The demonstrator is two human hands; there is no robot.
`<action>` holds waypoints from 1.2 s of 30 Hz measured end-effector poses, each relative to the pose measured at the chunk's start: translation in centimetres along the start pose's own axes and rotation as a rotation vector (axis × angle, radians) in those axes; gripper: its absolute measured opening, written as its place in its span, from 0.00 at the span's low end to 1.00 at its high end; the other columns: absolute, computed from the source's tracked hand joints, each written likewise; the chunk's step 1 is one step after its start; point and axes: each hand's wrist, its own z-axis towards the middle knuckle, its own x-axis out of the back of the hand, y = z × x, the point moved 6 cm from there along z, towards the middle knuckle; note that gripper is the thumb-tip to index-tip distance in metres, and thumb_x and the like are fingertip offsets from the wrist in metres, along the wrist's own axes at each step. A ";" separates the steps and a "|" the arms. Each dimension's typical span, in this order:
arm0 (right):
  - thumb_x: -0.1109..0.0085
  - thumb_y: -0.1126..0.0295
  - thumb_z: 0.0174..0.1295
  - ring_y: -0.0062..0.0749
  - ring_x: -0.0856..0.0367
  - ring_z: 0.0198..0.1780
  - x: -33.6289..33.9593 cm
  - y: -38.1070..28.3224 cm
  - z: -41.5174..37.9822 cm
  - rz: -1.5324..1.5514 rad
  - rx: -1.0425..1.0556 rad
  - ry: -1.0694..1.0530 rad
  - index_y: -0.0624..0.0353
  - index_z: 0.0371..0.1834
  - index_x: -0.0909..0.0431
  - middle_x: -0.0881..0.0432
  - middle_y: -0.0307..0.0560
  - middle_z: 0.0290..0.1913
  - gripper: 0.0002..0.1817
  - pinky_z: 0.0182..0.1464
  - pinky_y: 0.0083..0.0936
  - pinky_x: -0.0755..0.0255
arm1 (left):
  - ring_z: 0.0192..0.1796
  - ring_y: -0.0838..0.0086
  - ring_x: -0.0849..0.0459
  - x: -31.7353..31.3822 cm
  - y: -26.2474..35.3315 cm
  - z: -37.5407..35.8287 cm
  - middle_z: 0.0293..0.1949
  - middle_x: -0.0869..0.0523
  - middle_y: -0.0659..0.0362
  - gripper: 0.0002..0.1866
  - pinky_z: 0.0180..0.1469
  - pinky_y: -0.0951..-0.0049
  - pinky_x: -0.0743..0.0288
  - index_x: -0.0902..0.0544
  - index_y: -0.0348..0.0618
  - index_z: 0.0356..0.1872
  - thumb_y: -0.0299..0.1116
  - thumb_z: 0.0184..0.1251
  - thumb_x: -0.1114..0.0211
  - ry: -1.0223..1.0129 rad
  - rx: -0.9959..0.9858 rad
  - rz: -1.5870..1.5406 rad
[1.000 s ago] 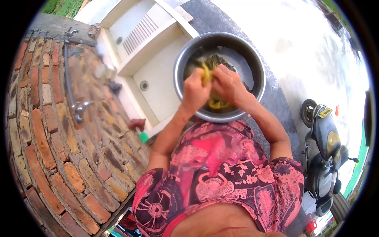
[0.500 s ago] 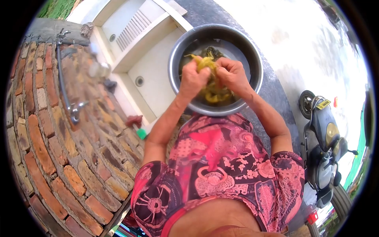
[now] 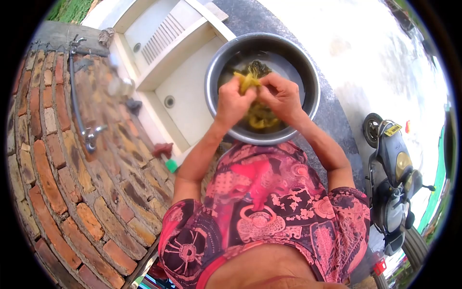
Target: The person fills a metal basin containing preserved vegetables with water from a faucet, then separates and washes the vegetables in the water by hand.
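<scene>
Both of my hands are closed on one bunch of yellow-green wet leafy vegetable (image 3: 249, 81), held over the round grey metal basin (image 3: 308, 72). My left hand (image 3: 230, 102) has its grip curled tight around the left side of the bunch; my right hand (image 3: 283, 95) pinches the right side, fingers bent in, the two hands almost touching. More of the same dark and yellowish leaves (image 3: 261, 117) lie in the basin below my wrists, with some further back near its far wall. The basin sits on the dark grey stone worktop (image 3: 337, 120), just right of the white double stone sink (image 3: 185, 91), whose far compartment has a ribbed washboard slope. Left of the sink runs a red brick wall (image 3: 62, 159) with a metal pipe and tap (image 3: 89, 135). A small green object (image 3: 171, 165) lies near the sink's near corner. At the far right stands a dark scooter (image 3: 397, 178); its yellow number plate is too small to read.
</scene>
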 end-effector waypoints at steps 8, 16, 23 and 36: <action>0.48 0.78 0.52 0.19 0.25 0.23 0.6 0.3 0.1 0.215 -0.095 -0.045 0.63 0.29 0.24 0.25 0.39 0.24 0.04 0.26 0.18 0.29 | 0.16 0.85 0.32 0.6 -3.2 1.5 0.18 0.26 0.65 0.03 0.18 0.81 0.39 0.23 0.36 0.28 0.25 0.57 0.41 0.256 0.096 -0.159; 0.54 0.74 0.58 0.21 0.35 0.22 13.9 2.7 -0.7 0.782 -0.099 0.278 0.66 0.32 0.26 0.27 0.45 0.30 0.07 0.30 0.23 0.26 | 0.18 0.85 0.37 11.6 -4.6 1.8 0.29 0.22 0.55 0.07 0.16 0.85 0.46 0.25 0.30 0.35 0.25 0.60 0.48 0.580 0.180 -0.809; 0.46 0.72 0.58 0.22 0.37 0.22 29.7 5.7 -5.6 0.855 -0.027 0.535 0.65 0.33 0.25 0.27 0.45 0.30 0.07 0.31 0.24 0.36 | 0.19 0.82 0.37 21.5 -10.8 0.2 0.31 0.24 0.51 0.11 0.18 0.81 0.44 0.27 0.26 0.35 0.27 0.64 0.53 0.770 0.128 -0.898; 0.51 0.77 0.53 0.25 0.38 0.21 41.8 6.5 -11.1 0.726 -0.051 0.819 0.68 0.34 0.30 0.28 0.52 0.32 0.07 0.32 0.24 0.35 | 0.22 0.74 0.35 31.6 -22.6 -1.4 0.24 0.33 0.57 0.08 0.24 0.76 0.37 0.31 0.31 0.33 0.26 0.64 0.57 0.954 0.139 -1.238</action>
